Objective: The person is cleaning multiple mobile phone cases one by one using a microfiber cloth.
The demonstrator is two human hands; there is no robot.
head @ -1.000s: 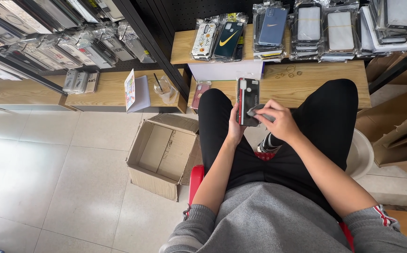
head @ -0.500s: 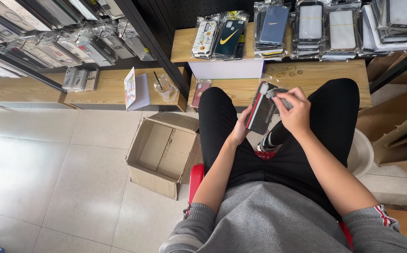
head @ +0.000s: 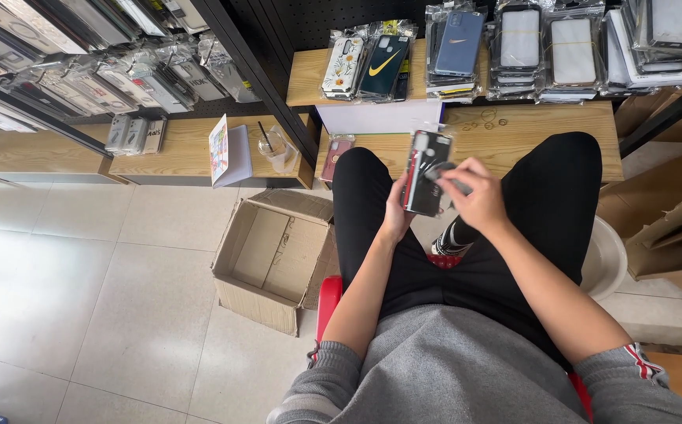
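Flanking the hands' phone case (head: pixel 426 173): open cardboard box (head: pixel 274 259); wooden bench (head: pixel 545 129).

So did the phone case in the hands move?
Yes. The phone case tipped toward the white box half a second ago; now it stands upright again, slightly nearer the box than a second ago, held by both hands.

Black phone case (head: pixel 426 173) between both hands

Pale tiled floor (head: pixel 82 283), wooden shelves (head: pixel 545 129), black pegboard wall (head: pixel 294 23)
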